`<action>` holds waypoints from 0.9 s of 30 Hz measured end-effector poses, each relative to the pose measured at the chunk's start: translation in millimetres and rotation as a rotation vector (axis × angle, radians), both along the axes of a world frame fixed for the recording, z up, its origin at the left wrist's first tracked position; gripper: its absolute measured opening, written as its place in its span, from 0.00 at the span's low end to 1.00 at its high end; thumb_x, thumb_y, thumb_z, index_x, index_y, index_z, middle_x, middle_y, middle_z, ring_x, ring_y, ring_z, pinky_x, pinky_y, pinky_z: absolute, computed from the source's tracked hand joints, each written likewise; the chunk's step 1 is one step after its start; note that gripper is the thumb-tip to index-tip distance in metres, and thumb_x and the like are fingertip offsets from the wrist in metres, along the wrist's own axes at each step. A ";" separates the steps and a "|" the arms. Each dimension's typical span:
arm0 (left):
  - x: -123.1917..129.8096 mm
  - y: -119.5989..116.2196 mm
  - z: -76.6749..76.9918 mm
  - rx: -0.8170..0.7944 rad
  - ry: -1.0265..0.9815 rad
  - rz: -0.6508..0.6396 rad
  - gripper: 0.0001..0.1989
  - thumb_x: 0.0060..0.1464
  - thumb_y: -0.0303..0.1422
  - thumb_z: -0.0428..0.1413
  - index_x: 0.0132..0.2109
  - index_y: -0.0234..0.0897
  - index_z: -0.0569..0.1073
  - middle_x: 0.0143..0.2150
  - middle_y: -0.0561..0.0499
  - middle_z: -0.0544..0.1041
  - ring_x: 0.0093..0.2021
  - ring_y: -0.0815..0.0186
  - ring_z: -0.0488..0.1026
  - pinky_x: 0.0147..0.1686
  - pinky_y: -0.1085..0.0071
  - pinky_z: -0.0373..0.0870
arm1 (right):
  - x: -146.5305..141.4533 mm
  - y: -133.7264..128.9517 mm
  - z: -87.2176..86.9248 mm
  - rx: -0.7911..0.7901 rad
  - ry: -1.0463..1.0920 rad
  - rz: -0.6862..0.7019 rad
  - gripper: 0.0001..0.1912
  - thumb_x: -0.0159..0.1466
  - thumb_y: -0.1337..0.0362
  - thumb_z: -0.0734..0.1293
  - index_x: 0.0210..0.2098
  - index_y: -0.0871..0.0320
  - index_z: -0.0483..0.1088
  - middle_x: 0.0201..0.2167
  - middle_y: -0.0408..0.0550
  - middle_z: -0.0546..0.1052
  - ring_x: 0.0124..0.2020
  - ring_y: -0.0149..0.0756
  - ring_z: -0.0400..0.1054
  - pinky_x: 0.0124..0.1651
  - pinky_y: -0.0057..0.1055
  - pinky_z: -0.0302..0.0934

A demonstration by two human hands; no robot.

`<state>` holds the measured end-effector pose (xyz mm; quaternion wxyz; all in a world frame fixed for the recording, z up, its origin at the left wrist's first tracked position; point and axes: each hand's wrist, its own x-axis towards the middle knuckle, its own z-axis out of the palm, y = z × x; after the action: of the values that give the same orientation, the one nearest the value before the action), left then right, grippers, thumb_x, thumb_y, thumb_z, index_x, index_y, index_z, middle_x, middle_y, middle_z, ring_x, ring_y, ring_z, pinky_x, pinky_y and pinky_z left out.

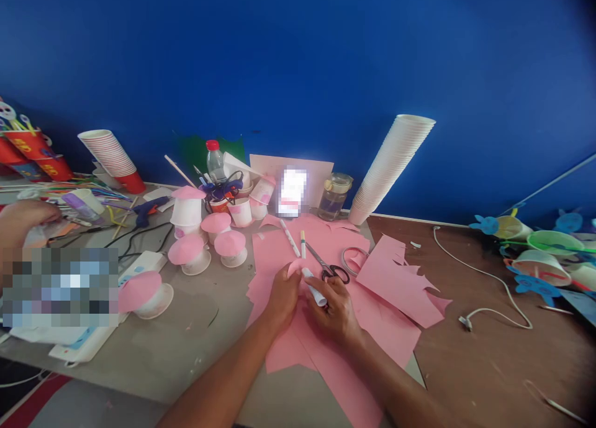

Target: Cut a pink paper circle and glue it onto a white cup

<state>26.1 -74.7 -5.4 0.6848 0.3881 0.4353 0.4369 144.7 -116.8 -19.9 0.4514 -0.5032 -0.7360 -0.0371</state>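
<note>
My left hand (283, 296) pinches a small curved piece of pink paper (295, 268) at its fingertips. My right hand (333, 311) grips a white glue stick (315, 287), whose tip meets the pink piece. Both hands hover over large, ragged sheets of pink paper (386, 279). Just beyond my fingers lie black-handled scissors (326, 264), and a thin white marker (289, 237) and a short pen (303, 244) rest on the sheets. Several paper-cup mushrooms with pink caps, such as one (190, 257), stand to the left.
A grey table (186, 359) meets a brown wooden board (475, 353) on the right. Tall stacks of paper cups (386, 167), a glue gun (149, 210), a water bottle (215, 162), a glass jar (334, 196), and cup crafts surround the work. A co-worker's hand (25, 220) is at far left.
</note>
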 end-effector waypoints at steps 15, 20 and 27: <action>-5.2 4.5 -0.7 0.111 0.213 0.077 0.07 0.48 0.32 0.53 0.33 0.34 0.74 0.29 0.51 0.72 0.32 0.64 0.67 0.35 0.68 0.63 | 20.9 6.8 3.9 0.012 -0.088 -0.163 0.15 0.61 0.72 0.61 0.46 0.55 0.68 0.24 0.44 0.76 0.24 0.35 0.67 0.36 0.36 0.54; -3.9 3.5 1.7 0.087 0.152 0.088 0.05 0.47 0.33 0.54 0.30 0.35 0.71 0.25 0.55 0.67 0.27 0.69 0.61 0.30 0.73 0.60 | 8.7 0.8 7.7 0.003 -0.133 -0.006 0.17 0.57 0.75 0.60 0.42 0.54 0.70 0.21 0.41 0.71 0.23 0.33 0.64 0.36 0.35 0.52; -0.8 3.5 -2.9 0.097 -0.001 0.015 0.10 0.48 0.35 0.54 0.36 0.35 0.74 0.31 0.51 0.72 0.32 0.66 0.67 0.33 0.72 0.64 | 6.6 4.8 4.0 -0.090 -0.158 -0.006 0.17 0.57 0.75 0.59 0.42 0.56 0.71 0.20 0.41 0.70 0.21 0.31 0.61 0.33 0.33 0.48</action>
<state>25.4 -71.3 -8.3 0.6623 0.4174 0.4162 0.4625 151.3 -112.0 -15.9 0.3687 -0.5207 -0.7687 -0.0448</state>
